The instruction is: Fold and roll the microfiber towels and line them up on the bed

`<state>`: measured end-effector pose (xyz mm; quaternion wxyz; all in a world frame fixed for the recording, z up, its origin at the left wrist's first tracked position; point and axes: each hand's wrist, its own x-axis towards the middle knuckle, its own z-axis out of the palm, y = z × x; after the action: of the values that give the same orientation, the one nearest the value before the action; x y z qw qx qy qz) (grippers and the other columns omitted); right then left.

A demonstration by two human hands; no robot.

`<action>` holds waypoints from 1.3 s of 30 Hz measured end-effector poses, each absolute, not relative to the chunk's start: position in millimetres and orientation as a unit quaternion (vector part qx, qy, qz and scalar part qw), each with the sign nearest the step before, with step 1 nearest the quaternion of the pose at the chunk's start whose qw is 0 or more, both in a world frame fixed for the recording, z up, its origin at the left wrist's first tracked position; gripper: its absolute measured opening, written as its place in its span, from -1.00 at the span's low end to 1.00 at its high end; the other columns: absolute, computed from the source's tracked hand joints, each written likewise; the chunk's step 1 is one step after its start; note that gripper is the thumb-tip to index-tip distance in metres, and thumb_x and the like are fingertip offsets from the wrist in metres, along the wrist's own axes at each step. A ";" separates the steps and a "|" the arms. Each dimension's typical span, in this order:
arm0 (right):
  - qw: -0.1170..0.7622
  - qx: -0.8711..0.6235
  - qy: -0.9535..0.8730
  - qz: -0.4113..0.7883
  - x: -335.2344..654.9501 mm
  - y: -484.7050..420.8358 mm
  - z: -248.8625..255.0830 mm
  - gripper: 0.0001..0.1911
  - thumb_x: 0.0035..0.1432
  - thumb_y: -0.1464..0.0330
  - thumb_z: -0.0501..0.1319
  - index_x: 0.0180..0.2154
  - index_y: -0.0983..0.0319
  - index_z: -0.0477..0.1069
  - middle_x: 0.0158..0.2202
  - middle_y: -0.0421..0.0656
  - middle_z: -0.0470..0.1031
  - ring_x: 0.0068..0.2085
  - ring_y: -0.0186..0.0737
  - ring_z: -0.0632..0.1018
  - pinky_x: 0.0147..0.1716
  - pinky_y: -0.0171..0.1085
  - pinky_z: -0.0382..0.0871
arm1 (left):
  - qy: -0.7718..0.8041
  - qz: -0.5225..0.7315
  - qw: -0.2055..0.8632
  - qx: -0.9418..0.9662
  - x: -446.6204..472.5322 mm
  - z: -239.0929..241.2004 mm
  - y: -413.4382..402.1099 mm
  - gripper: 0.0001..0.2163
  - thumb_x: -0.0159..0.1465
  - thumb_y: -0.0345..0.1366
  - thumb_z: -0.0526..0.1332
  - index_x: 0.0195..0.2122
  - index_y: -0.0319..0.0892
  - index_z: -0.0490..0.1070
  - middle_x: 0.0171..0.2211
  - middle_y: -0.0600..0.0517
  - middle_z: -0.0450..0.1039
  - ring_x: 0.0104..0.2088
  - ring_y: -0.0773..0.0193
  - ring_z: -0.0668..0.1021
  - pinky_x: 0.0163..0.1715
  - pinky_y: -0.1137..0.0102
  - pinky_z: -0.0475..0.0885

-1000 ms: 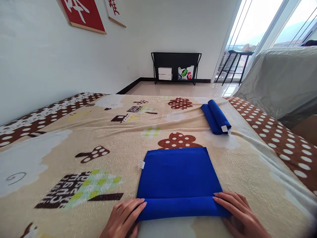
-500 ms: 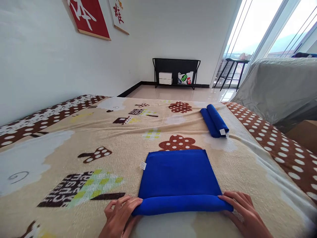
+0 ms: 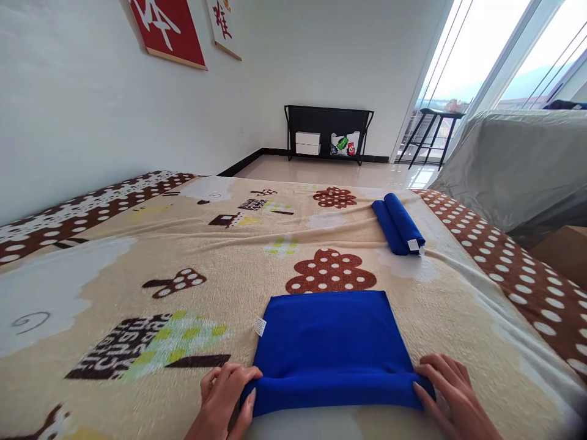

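A blue cloth (image 3: 328, 333) lies on the patterned blanket, its near edge rolled into a thick tube. My left hand (image 3: 224, 394) grips the left end of that roll, thumb in front and fingers over the top. At the right end, my right hand (image 3: 452, 391) pinches the roll in the same way. A small white tag (image 3: 260, 326) sticks out from the cloth's left side. Farther off to the right rest rolled blue cloths (image 3: 398, 223), side by side, with a white label at the near end.
The cream blanket (image 3: 229, 263) with brown dotted borders covers the bed. A white wall with hanging scrolls (image 3: 172, 30) stands left. Beyond the bed is a black rack (image 3: 329, 131). On the right are a plastic-covered piece of furniture (image 3: 527, 165), a stool (image 3: 431, 134) and a cardboard box (image 3: 564, 256).
The blue cloth has been drawn slightly toward me, uncovering more of the brown dotted print behind it. My thumbs have come up onto the front of the roll.
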<state>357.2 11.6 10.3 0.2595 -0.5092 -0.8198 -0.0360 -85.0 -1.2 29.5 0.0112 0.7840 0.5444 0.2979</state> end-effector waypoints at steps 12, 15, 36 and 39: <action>0.222 -0.368 -0.883 -0.191 242.6 20.5 23.9 -0.51 0.20 0.38 0.14 0.17 0.25 0.36 0.18 -0.18 0.44 0.10 -0.18 0.53 0.00 -0.18 0.31 | 0.376 0.233 -0.195 0.875 18.7 29.5 16.4 -0.60 0.34 -0.29 0.11 0.18 -0.18 0.42 0.14 -0.01 0.50 0.15 0.21 0.50 0.20 0.34 0.30; 0.189 -0.390 -0.884 -0.178 258.8 24.5 20.9 -0.41 0.24 0.25 0.16 0.27 0.27 0.24 0.26 -0.18 0.33 0.18 -0.16 0.47 0.08 -0.16 0.28 | 0.414 0.181 -0.202 0.869 2.2 30.7 21.4 -0.51 0.36 -0.11 0.12 0.27 -0.18 0.32 0.21 -0.03 0.42 0.17 0.19 0.47 0.20 0.32 0.28; 0.159 -0.467 -0.854 -0.166 246.3 35.2 24.4 -0.44 0.35 0.04 0.05 0.22 0.23 0.31 0.23 -0.19 0.38 0.15 -0.14 0.50 0.04 -0.11 0.36 | 0.449 0.172 -0.132 0.867 17.0 40.0 38.4 -0.58 0.40 -0.11 0.10 0.21 -0.16 0.36 0.18 0.00 0.45 0.14 0.17 0.52 -0.01 0.28 0.47; 0.155 -0.529 -0.815 -0.180 277.6 36.6 12.6 -0.39 0.35 0.02 0.04 0.27 0.22 0.23 0.27 -0.17 0.32 0.19 -0.11 0.46 0.05 -0.07 0.33 | 0.519 0.155 -0.172 0.823 -13.3 31.0 39.8 -0.52 0.39 -0.07 0.10 0.28 -0.13 0.28 0.25 -0.01 0.37 0.19 0.13 0.47 0.05 0.22 0.40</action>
<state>277.6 36.6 12.6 0.1548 -0.5287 -0.8150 -0.1799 -13.3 39.8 31.0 -0.1717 0.8228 0.5191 0.1549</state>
